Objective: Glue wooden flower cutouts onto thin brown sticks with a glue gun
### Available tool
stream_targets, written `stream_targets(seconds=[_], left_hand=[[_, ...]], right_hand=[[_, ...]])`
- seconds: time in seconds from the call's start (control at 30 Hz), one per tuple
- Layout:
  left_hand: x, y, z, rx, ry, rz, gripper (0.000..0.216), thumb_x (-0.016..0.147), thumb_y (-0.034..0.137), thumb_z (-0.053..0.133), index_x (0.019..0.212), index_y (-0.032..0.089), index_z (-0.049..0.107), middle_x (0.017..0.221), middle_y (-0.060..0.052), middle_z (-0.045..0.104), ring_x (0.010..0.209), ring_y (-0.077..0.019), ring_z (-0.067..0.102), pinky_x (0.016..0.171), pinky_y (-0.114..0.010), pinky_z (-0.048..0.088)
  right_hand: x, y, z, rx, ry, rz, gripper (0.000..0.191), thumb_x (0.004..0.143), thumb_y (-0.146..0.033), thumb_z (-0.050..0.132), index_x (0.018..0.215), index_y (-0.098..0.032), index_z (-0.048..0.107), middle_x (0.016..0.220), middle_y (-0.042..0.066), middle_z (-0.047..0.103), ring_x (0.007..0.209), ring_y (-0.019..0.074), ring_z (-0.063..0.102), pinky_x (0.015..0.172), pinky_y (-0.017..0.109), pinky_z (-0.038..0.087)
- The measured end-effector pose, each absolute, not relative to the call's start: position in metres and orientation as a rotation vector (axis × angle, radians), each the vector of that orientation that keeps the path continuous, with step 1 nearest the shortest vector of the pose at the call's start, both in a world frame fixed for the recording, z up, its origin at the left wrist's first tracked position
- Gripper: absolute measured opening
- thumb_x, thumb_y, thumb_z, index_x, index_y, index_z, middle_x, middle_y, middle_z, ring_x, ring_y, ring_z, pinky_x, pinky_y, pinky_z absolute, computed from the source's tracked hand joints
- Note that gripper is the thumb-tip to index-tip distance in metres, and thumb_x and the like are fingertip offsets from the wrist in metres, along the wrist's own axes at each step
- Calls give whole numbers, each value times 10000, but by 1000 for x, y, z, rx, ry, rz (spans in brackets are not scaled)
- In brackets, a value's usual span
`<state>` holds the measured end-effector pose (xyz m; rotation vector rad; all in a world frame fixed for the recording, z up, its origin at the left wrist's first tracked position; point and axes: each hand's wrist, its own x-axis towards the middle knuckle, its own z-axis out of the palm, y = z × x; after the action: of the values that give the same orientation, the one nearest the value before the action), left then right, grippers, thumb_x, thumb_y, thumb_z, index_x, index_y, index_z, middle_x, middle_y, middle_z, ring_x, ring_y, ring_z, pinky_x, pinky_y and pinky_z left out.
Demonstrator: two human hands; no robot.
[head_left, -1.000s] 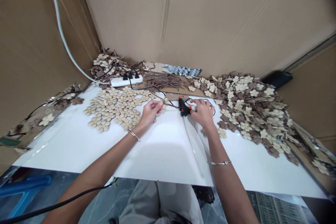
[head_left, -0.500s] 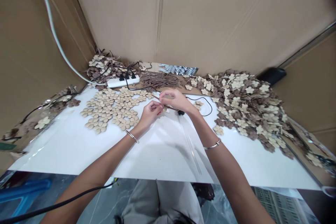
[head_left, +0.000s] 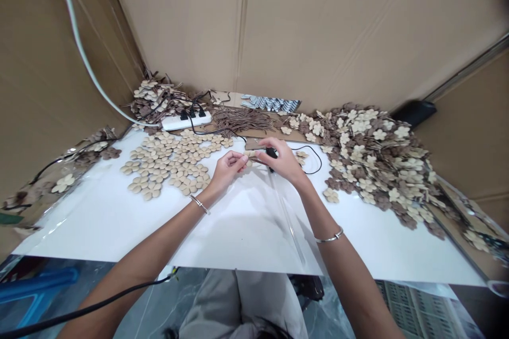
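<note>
My left hand (head_left: 227, 167) is closed in a pinch on a small beige flower piece (head_left: 250, 154), held just above the white table sheet (head_left: 238, 228). My right hand (head_left: 283, 160) is curled round a black glue gun (head_left: 271, 153), whose tip points at that piece; the hand hides most of the gun. Its thin black cord (head_left: 314, 156) loops to the right. Beside my left hand, beige wooden flowers (head_left: 170, 161) lie flat in a cluster.
A large heap of beige and brown flowers (head_left: 377, 153) covers the right side. At the back are a bundle of brown sticks (head_left: 242, 118), a white power strip (head_left: 186, 122) and a white cable (head_left: 79, 47). Cardboard walls (head_left: 318, 26) enclose the table. A blue stool (head_left: 35, 282) stands lower left.
My right hand left the spot at the right where the glue gun lay, came over to my left hand, and now grips the gun at the flower piece. The left hand barely moved.
</note>
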<state>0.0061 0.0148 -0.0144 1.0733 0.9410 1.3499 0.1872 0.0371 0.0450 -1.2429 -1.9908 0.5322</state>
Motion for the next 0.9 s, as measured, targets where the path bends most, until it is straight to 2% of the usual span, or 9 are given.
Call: stream_targets(seconds=[0.1, 0.27, 0.43, 0.7, 0.9], left_hand=[[6, 15, -16, 1091, 931, 1344, 335, 721, 433, 781, 817, 151, 628, 674, 3, 620, 610, -88, 524, 610, -206, 417], [5, 16, -16, 1105, 938, 1333, 350, 718, 440, 779, 830, 150, 619, 674, 15, 613, 603, -83, 523, 604, -202, 419], [6, 16, -16, 1116, 933, 1328, 360, 707, 441, 787, 826, 147, 616, 671, 13, 612, 607, -85, 528, 606, -203, 427], [5, 19, -21, 1148, 914, 1333, 376, 711, 462, 780, 836, 147, 616, 675, 9, 618, 603, -89, 536, 603, -210, 437], [5, 16, -17, 1183, 894, 1368, 331, 736, 435, 770, 862, 159, 637, 707, 7, 629, 636, -96, 556, 634, -221, 449]], right_hand=[[182, 34, 39, -1283, -2084, 523, 252, 832, -403, 637, 1011, -232, 685, 1105, 43, 702, 1082, 250, 557, 955, 383, 388], [181, 37, 33, -1262, -2103, 539, 173, 829, -384, 640, 868, -229, 705, 1018, 37, 730, 1053, 264, 580, 958, 410, 385], [181, 37, 33, -1263, -2099, 557, 151, 827, -368, 635, 815, -231, 696, 1000, 35, 734, 1018, 264, 585, 922, 406, 400], [178, 34, 33, -1315, -2151, 449, 126, 841, -328, 624, 857, -230, 702, 1014, 38, 743, 999, 278, 547, 914, 459, 338], [180, 28, 34, -1268, -2112, 451, 113, 853, -328, 631, 893, -248, 700, 1042, 11, 740, 1016, 259, 549, 927, 447, 326]])
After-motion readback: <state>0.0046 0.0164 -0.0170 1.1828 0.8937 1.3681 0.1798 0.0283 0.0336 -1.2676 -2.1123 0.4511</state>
